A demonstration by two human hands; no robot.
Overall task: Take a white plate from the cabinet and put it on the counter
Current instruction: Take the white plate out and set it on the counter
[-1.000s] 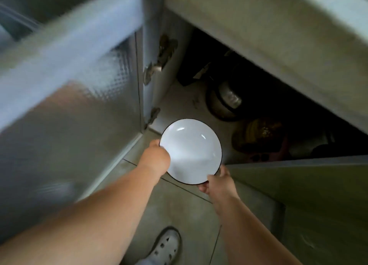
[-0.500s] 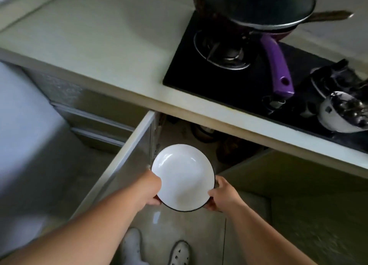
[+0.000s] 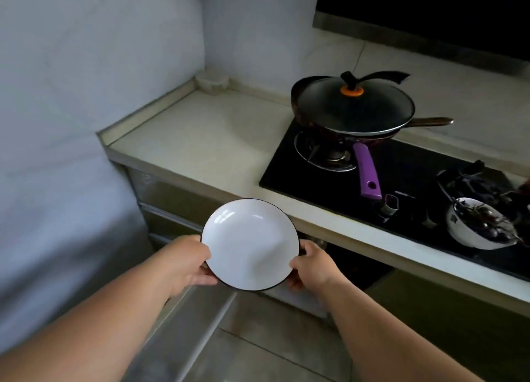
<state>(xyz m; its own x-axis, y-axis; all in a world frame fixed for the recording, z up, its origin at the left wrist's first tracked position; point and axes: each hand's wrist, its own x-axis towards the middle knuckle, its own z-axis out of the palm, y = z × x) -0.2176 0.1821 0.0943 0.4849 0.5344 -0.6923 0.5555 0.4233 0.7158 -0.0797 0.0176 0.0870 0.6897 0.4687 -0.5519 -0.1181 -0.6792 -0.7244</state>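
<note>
I hold a round white plate (image 3: 250,244) with a thin dark rim in both hands, in front of the counter's front edge and about level with it. My left hand (image 3: 187,262) grips its left rim, and my right hand (image 3: 311,264) grips its right rim. The plate is level and holds nothing. The pale counter (image 3: 206,140) stretches beyond it, up to the wall corner. Below the counter the cabinet (image 3: 352,269) stands open, its dark inside partly hidden by the plate and my right hand.
A black hob (image 3: 401,181) lies to the right with a lidded pan (image 3: 354,107) whose purple handle (image 3: 367,172) points toward me. A white bowl of dark food (image 3: 479,224) sits at far right. A small clear container (image 3: 212,82) stands in the corner. The open cabinet door (image 3: 198,321) sticks out below.
Both hands have lifted the plate out of the cabinet and up to counter height. My view has risen from the cabinet inside to the counter and hob.
</note>
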